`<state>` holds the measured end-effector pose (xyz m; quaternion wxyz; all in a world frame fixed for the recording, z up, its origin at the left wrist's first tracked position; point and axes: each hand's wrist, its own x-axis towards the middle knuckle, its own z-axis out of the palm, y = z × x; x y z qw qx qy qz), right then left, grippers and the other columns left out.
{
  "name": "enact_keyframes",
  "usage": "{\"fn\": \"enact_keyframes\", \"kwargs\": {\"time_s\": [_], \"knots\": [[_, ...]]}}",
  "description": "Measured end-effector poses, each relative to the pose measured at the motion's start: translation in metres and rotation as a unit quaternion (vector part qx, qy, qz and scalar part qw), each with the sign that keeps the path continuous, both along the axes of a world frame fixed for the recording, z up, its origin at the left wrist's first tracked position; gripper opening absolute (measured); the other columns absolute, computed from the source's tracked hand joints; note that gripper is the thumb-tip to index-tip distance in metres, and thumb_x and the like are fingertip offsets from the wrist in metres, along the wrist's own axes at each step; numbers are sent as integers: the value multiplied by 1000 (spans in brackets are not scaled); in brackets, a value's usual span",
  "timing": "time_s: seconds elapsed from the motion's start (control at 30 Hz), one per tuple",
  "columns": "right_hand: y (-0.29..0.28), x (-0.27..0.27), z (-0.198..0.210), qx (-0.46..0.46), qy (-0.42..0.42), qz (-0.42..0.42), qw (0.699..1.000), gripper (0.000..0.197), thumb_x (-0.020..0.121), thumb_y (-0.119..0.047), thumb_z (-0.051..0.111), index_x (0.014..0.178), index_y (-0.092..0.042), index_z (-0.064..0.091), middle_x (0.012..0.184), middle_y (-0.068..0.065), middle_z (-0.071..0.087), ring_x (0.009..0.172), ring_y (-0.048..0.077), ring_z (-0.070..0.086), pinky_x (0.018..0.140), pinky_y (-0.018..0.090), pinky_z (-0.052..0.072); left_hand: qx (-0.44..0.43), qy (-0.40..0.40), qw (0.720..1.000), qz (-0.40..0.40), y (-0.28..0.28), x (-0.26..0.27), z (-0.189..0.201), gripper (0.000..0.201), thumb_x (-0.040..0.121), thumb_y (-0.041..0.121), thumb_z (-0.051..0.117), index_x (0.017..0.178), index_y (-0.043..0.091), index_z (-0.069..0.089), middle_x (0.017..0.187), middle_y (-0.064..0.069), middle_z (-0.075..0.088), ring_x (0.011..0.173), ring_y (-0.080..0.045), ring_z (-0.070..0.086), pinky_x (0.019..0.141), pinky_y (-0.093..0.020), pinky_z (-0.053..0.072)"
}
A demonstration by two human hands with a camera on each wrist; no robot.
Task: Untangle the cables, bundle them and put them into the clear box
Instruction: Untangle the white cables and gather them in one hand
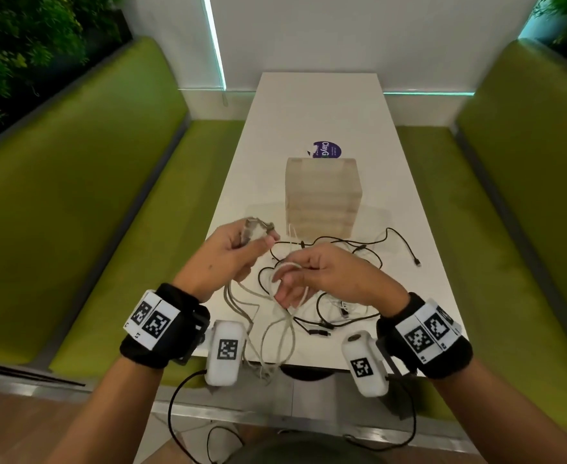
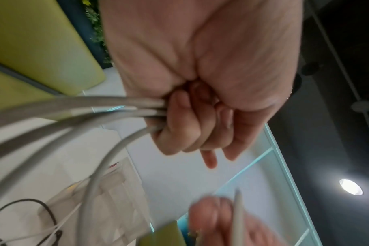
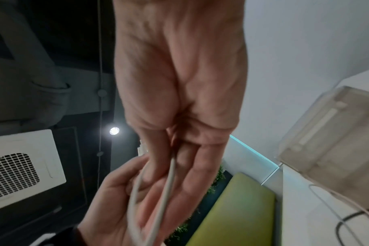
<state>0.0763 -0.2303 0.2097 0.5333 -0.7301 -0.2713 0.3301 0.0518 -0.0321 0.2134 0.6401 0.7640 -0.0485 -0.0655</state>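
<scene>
A grey-white cable hangs in long loops from both hands down over the near table edge. My left hand grips several gathered strands of it in curled fingers, raised just left of the clear box. My right hand is close beside it and pinches one loop of the same cable, which runs along its fingers. Thin black cables lie tangled on the white table under and right of my hands. From here, nothing shows inside the upright box.
A purple round sticker sits behind the box. Green bench seats flank the narrow table on both sides. A black plug end lies near the right table edge, with further black connectors near the front edge.
</scene>
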Motion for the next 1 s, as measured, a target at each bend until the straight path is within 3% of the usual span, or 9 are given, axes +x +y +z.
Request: {"fn": "enact_keyframes", "kwargs": {"time_s": [0.07, 0.17, 0.23, 0.4, 0.53, 0.7, 0.77, 0.87, 1.0], "knots": [[-3, -5, -11, -26, 36, 44, 998, 20, 96, -10, 51, 109, 1, 62, 94, 13, 72, 87, 22, 70, 77, 36, 55, -61, -3, 997, 38, 6, 1, -1, 9, 94, 17, 57, 91, 10, 63, 51, 12, 28, 44, -7, 21, 40, -20, 22], [-7, -14, -38, -86, 94, 101, 987, 24, 98, -8, 47, 116, 1, 60, 104, 15, 69, 91, 22, 68, 78, 30, 56, -108, -4, 991, 74, 13, 4, 0, 11, 88, 21, 59, 85, 10, 59, 50, 12, 29, 44, -7, 20, 40, -20, 20], [-8, -22, -63, -145, 103, 134, 975, 27, 98, -4, 43, 119, 2, 59, 110, 19, 68, 92, 21, 66, 83, 34, 55, -133, -6, 986, 97, 15, 7, -1, 13, 86, 22, 59, 84, 9, 56, 49, 12, 30, 43, -7, 21, 40, -19, 20], [-9, -46, -133, -281, -6, 184, 942, 24, 96, -18, 50, 112, -10, 67, 104, 6, 71, 79, 9, 61, 77, 28, 49, -181, -20, 975, 127, 16, 11, -6, 7, 84, 16, 60, 84, 10, 55, 50, 12, 33, 42, -5, 23, 39, -18, 22], [-3, -60, -162, -358, -55, 171, 916, 27, 96, -19, 52, 119, -12, 64, 123, 5, 62, 112, 20, 56, 92, 29, 41, -203, -13, 973, 113, 16, 11, -6, 9, 96, 9, 49, 90, 9, 57, 52, 10, 33, 45, -6, 23, 44, -21, 20], [-1, -64, -166, -402, -57, 204, 891, 32, 93, -24, 57, 120, -9, 60, 121, 11, 60, 111, 26, 55, 84, 32, 40, -235, -1, 967, 100, 12, 10, -4, 19, 99, 17, 43, 82, 12, 49, 52, 9, 33, 47, -7, 24, 48, -23, 18], [-9, -57, -160, -364, -73, 153, 916, 26, 91, -21, 60, 113, -8, 63, 120, 7, 61, 109, 22, 56, 85, 28, 40, -256, -6, 962, 91, 11, 10, -4, 19, 98, 19, 44, 80, 14, 46, 53, 8, 33, 48, -6, 25, 47, -21, 19], [-25, -27, -144, -260, -123, -41, 957, 22, 91, -8, 55, 109, -13, 67, 110, 4, 66, 101, 20, 61, 89, 30, 47, -280, -11, 956, 89, 10, 10, -5, 17, 98, 19, 44, 81, 16, 44, 55, 7, 33, 48, -6, 27, 44, -18, 25], [-56, 28, -128, -292, -233, -278, 885, 23, 91, -5, 50, 96, -16, 69, 104, 5, 62, 96, 23, 60, 81, 32, 46, -284, -17, 955, 84, 4, 9, -6, 18, 97, 19, 45, 80, 17, 43, 55, 7, 33, 49, -8, 23, 44, -17, 27]]}}
